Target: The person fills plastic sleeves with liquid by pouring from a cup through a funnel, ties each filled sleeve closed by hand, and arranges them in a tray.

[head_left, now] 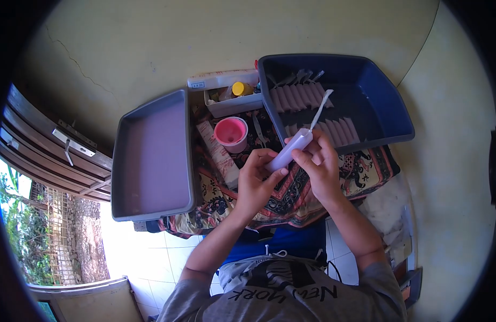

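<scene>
A slim plastic sleeve filled with pale purple liquid (290,151) slants between my hands, its twisted, unfilled plastic end rising to the upper right. My left hand (256,180) is closed around the lower end. Near the top, the fingers and thumb of my right hand (321,165) pinch the sleeve. Just beyond my right hand, a dark blue-grey tub (390,110) holds several similar filled sleeves (296,97) in two rows. To the left of my hands stands a white cup with a pink funnel (231,132) in it.
A grey basin of purple liquid (190,161) stands on the left. Behind the cup, a small box (234,105) holds a yellow-capped bottle (241,89). A white and red packet (218,153) lies beside the cup on the patterned cloth (366,174).
</scene>
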Demonstrator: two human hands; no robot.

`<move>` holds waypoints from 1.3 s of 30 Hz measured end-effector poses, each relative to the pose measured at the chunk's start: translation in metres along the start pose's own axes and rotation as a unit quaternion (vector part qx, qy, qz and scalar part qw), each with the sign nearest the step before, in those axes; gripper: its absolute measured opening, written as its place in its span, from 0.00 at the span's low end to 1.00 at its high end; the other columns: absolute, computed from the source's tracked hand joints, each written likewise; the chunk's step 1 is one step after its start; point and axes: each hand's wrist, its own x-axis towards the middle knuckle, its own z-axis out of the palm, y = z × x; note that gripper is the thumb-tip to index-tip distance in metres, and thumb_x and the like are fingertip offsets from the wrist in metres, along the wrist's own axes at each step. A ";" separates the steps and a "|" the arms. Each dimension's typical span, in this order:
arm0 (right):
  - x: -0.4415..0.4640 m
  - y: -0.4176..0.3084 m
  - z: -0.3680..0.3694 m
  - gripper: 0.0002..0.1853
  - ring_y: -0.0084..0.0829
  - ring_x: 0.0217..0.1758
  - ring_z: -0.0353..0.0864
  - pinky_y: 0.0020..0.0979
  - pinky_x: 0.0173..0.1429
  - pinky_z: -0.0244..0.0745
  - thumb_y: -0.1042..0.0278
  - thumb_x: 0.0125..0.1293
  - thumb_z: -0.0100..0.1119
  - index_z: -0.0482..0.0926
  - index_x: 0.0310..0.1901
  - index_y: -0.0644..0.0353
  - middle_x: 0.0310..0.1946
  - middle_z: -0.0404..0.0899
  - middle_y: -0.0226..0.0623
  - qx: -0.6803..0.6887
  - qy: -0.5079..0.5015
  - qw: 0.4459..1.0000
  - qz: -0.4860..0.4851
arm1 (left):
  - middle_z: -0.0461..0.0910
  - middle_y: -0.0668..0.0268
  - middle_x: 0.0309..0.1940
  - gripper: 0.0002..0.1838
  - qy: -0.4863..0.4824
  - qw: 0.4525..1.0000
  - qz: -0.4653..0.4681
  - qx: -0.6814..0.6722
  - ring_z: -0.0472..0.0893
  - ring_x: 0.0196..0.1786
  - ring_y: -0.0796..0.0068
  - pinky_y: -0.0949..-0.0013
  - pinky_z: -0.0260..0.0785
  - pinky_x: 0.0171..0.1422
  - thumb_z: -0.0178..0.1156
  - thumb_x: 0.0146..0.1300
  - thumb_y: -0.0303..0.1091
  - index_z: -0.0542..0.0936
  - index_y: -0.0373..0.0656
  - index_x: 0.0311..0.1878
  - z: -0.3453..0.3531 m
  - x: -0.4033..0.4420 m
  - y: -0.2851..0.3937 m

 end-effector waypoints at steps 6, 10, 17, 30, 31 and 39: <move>0.023 -0.010 -0.020 0.28 0.23 0.43 0.79 0.26 0.49 0.74 0.72 0.64 0.60 0.62 0.62 0.71 0.41 0.80 0.41 -0.100 -0.022 0.994 0.024 | 0.82 0.58 0.36 0.21 0.021 1.000 -0.002 0.023 0.82 0.37 0.75 0.74 0.75 0.41 0.67 0.56 0.22 0.69 0.36 0.50 0.030 0.030 0.012; 0.031 -0.014 -0.037 0.27 0.23 0.38 0.81 0.24 0.42 0.75 0.70 0.65 0.58 0.61 0.62 0.72 0.39 0.82 0.43 -0.125 -0.011 0.991 0.037 | 0.81 0.58 0.34 0.22 -0.025 0.988 0.030 0.147 0.81 0.35 0.78 0.75 0.74 0.37 0.67 0.55 0.23 0.68 0.36 0.51 0.040 0.051 0.018; 0.056 -0.020 -0.086 0.27 0.28 0.32 0.82 0.28 0.27 0.80 0.71 0.65 0.56 0.59 0.63 0.67 0.35 0.80 0.41 -0.123 0.022 0.977 0.174 | 0.83 0.61 0.32 0.14 -0.136 0.951 0.001 0.277 0.81 0.36 0.80 0.75 0.72 0.41 0.65 0.58 0.28 0.76 0.35 0.47 0.047 0.091 0.024; 0.185 0.001 -0.188 0.26 0.36 0.35 0.83 0.34 0.33 0.82 0.79 0.56 0.57 0.63 0.58 0.67 0.41 0.77 0.45 -0.339 0.036 0.911 0.232 | 0.83 0.63 0.31 0.10 -0.218 0.939 -0.090 0.250 0.79 0.32 0.80 0.75 0.70 0.38 0.60 0.61 0.31 0.79 0.37 0.44 0.083 0.227 -0.018; 0.197 0.011 -0.199 0.24 0.37 0.34 0.83 0.34 0.32 0.82 0.80 0.54 0.57 0.67 0.55 0.68 0.40 0.77 0.45 -0.424 0.019 0.874 0.235 | 0.83 0.63 0.30 0.12 -0.220 0.935 -0.092 0.263 0.79 0.32 0.80 0.75 0.70 0.38 0.60 0.60 0.31 0.79 0.37 0.45 0.085 0.242 -0.029; 0.231 0.057 -0.239 0.15 0.39 0.29 0.84 0.35 0.29 0.81 0.81 0.52 0.59 0.76 0.44 0.68 0.32 0.81 0.48 -0.561 -0.022 0.770 0.304 | 0.80 0.53 0.48 0.19 -0.304 0.782 -0.007 0.545 0.78 0.54 0.54 0.59 0.69 0.58 0.63 0.56 0.37 0.79 0.42 0.51 0.095 0.273 -0.092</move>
